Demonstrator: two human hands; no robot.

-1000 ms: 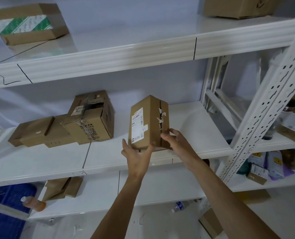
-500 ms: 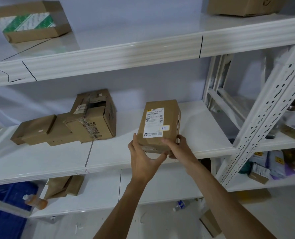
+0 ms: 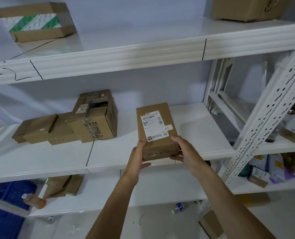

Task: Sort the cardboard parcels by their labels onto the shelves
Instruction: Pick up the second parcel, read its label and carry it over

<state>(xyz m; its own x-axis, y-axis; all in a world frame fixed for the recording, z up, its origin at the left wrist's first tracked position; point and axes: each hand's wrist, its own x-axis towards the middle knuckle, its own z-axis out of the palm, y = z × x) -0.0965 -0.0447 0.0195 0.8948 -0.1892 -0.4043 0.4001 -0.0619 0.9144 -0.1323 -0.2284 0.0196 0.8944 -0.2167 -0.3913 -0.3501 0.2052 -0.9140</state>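
Note:
A small brown cardboard parcel (image 3: 156,130) with a white shipping label on top lies flat near the front edge of the white middle shelf (image 3: 203,128). My left hand (image 3: 137,156) grips its near left corner and my right hand (image 3: 185,151) grips its near right corner. To the left on the same shelf sits a taped, torn box (image 3: 95,116) beside flatter parcels (image 3: 38,130). A parcel with green-striped tape (image 3: 34,21) rests on the top shelf (image 3: 126,54), and another box (image 3: 245,7) sits at its right.
A perforated white upright (image 3: 271,107) slants at the right, with small packets (image 3: 267,171) on shelves beyond it. Folded brown parcels (image 3: 64,185) lie on the lower shelf. An orange bottle (image 3: 34,200) and blue crate (image 3: 5,213) are at lower left. A water bottle (image 3: 178,207) lies on the floor.
The parcel was turned from standing on edge to lying flat, label up, and lowered onto the middle shelf. Both hands stayed on it.

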